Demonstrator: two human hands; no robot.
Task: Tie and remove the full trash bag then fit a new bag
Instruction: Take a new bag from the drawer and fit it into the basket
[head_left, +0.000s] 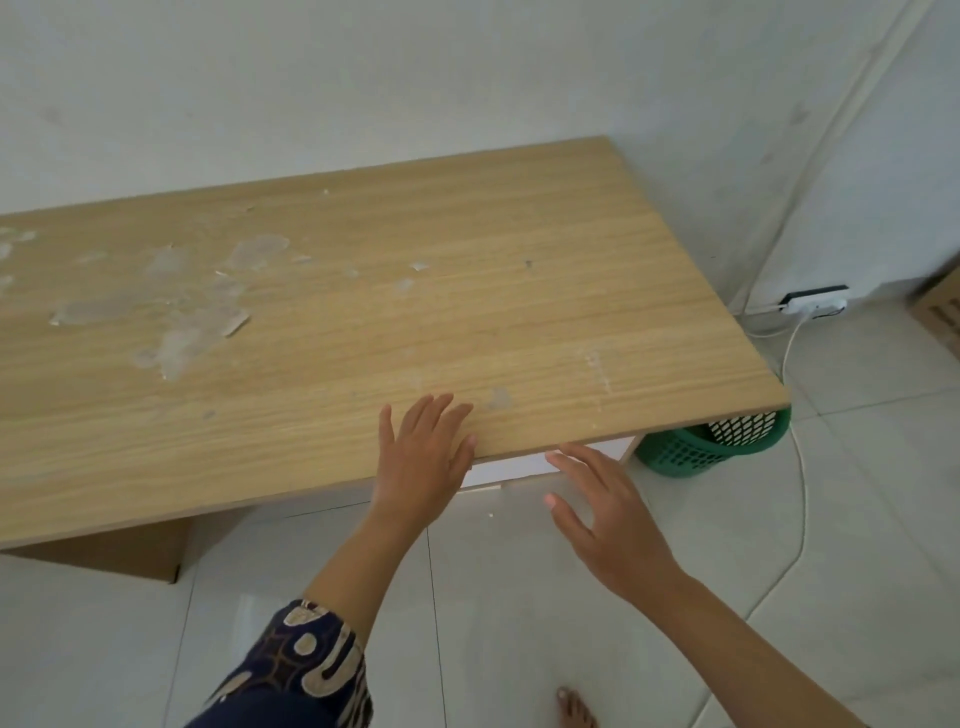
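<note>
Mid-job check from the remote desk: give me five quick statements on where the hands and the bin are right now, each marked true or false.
1. The left hand lies flat on the wooden table near its front edge. True.
2. The right hand grips a trash bag. False: it is open in the air below the table edge, holding nothing.
3. The green basket sits on the floor, partly under the table's right corner. True.
4. The green basket stands on top of the table. False: it is on the tiled floor.
5. A white cable runs across the floor from the power strip by the wall. True.
</note>
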